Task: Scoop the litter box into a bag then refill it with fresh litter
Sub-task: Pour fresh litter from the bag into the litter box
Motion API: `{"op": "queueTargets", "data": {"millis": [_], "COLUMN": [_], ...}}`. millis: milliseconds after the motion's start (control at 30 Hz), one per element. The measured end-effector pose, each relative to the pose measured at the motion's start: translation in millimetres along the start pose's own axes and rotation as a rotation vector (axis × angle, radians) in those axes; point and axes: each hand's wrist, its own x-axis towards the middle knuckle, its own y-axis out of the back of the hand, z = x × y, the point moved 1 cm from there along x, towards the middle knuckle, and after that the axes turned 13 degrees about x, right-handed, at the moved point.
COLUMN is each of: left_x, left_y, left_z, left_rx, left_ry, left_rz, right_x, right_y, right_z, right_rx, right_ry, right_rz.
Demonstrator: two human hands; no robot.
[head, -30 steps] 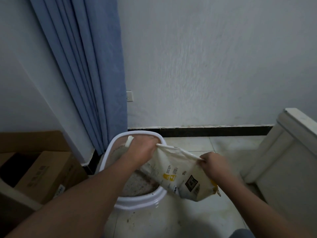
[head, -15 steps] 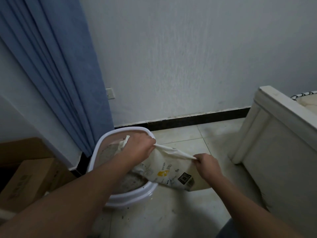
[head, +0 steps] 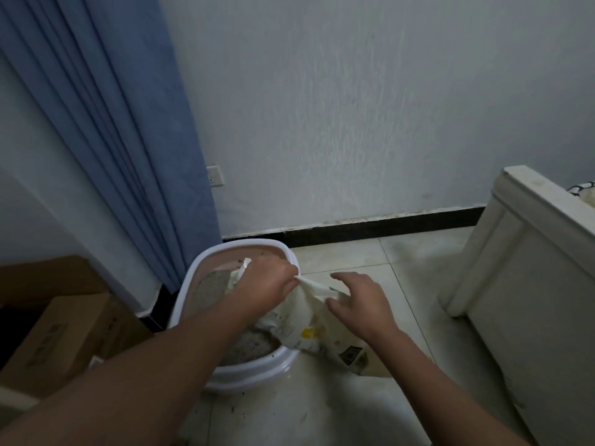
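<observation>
Litter bag [head: 309,320] hangs tilted from my left hand [head: 269,286], which pinches its top edge in curled fingers; its mouth end reaches over the litter box [head: 206,272] under that hand while its printed lower half sags past the box's near rim onto the floor [head: 370,262] below my right wrist. My right hand [head: 360,300] is spread just above the crumpled top of the bag, fingers loose and gripping nothing, though whether the fingertips brush the paper I cannot tell. Grey litter [head: 209,284] lies in the box to the left of my left hand and under my forearm.

With only one hand holding, I judge the risk is the bag slumping or twisting, so that litter pours over the rim onto the tiles, where some specks already lie. Letting go with the left too soon would drop the mouth into the box. I should take hold with the right before tipping further.
</observation>
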Motion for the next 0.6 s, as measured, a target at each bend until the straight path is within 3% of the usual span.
{"op": "queueTargets", "data": {"millis": [233, 400, 500, 600], "left_x": [0.8, -4.2, -13.4, -29.7], "left_y": [0.5, -8.9, -1.1, -0.5], "left_z": [-4.1, -18.1, -25.0, -41.4], "left_rx": [-0.015, -0.068, -0.158, -0.394], "left_ry": [0.028, 0.035, 0.124, 0.318], "left_rz": [0.026, 0.070, 0.146, 0.186], "right_x": [43.2, 52.8, 54.1, 55.0], "right_y": [-31.2, -39.9, -41.0, -39.2], "right_z": [-52.3, -58.5, -57.5, -53.7], "right_rx": [-0.089, -0.201, -0.212, -0.214], "right_ry": [0.012, -0.014, -0.035, -0.030], "right_rz": [-0.169, -0.146, -0.125, -0.123]}}
